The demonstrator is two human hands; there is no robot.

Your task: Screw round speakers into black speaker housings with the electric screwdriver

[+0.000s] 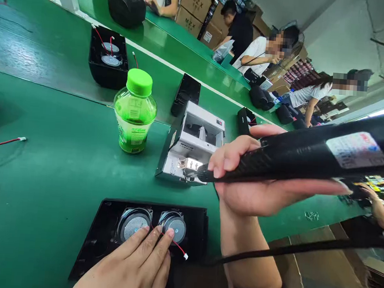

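My left hand lies with outstretched fingers on a black speaker panel, fingertips resting by its two round speaker drivers. A thin red and black wire with a white plug runs out from under the fingers. My right hand is wrapped round a black electric screwdriver, held almost level and tilted slightly down to the left. Its tip is at the front of a white screw feeder; I cannot tell whether a screw is on the bit.
A green-capped bottle stands left of the feeder. Behind are an open speaker case and a black housing. The screwdriver's cord crosses my right forearm. Several people work across the bench; cardboard boxes are stacked behind.
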